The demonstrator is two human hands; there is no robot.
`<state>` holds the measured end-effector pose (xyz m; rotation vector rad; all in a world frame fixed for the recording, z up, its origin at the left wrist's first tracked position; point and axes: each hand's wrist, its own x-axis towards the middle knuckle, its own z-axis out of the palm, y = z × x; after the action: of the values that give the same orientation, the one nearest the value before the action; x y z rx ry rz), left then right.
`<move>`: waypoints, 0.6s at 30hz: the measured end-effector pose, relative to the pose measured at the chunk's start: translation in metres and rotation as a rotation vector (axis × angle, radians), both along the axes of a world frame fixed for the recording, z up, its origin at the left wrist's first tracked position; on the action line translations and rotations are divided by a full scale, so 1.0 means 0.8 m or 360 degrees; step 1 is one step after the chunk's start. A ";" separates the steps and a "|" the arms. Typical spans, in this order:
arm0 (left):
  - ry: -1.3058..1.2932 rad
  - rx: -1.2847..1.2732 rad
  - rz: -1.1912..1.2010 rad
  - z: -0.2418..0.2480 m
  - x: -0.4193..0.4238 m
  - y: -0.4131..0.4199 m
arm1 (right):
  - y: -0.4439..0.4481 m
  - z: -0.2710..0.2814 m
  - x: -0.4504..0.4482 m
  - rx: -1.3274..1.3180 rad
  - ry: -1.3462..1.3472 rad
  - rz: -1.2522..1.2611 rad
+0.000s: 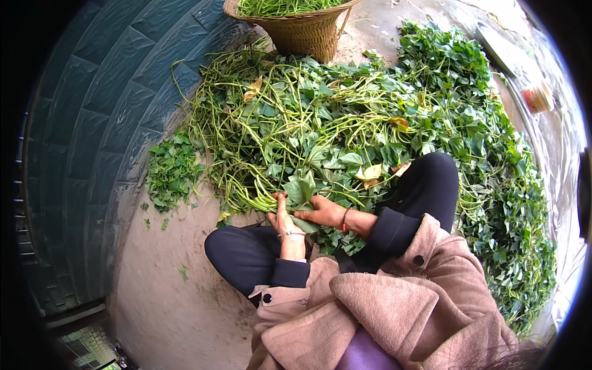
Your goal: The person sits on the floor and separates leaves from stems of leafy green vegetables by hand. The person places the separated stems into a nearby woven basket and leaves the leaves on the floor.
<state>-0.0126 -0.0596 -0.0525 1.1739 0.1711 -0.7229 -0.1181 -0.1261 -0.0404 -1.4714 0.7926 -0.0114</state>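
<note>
My left hand [283, 219] is closed around a bundle of green leaf stems [259, 200], whose ends point left. Close beside it, my right hand [326, 212] grips a broad green leaf [299, 190] at the bundle's leafy end. Its fingertips are partly hidden by leaves. Both hands are between my knees, at the near edge of a large heap of leafy vines [296, 120] with long pale green stems. A few yellowed leaves [370, 173] lie on the heap.
A woven basket [300, 34] filled with green stems stands beyond the heap. A small pile of leaves [173, 173] lies on the concrete floor [171, 277] at left, near a dark tiled wall [106, 106]. A tub [537, 99] is at the right. More vines extend along my right side.
</note>
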 end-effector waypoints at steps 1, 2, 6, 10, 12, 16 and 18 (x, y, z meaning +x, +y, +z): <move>0.0067 -0.0070 -0.0044 0.004 -0.001 -0.004 | -0.012 0.001 -0.010 -0.0019 0.0020 0.0135; 0.0098 -0.0106 -0.0044 0.008 -0.005 -0.009 | -0.023 -0.018 -0.020 -0.0616 0.0037 0.0201; -0.0026 -0.0041 -0.0197 -0.011 0.027 0.009 | -0.056 0.053 -0.022 -0.1569 -0.0053 -0.0234; 0.0284 -0.0149 -0.0514 0.014 0.014 0.000 | -0.045 0.040 -0.017 -0.1566 -0.0565 0.0084; 0.0212 -0.0238 -0.0588 0.015 0.016 0.001 | -0.033 0.033 -0.015 -0.1602 -0.0515 0.0275; 0.0318 -0.0441 -0.0750 0.015 0.022 0.008 | -0.039 0.019 -0.010 -0.1275 -0.0448 0.0050; 0.0307 -0.0467 -0.0795 0.021 0.025 0.011 | -0.040 0.015 -0.010 -0.0902 -0.0498 -0.0070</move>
<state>0.0070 -0.0512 -0.0358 0.8673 -0.0730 -1.2580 -0.1259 -0.1582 -0.0284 -1.9215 0.5858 -0.5244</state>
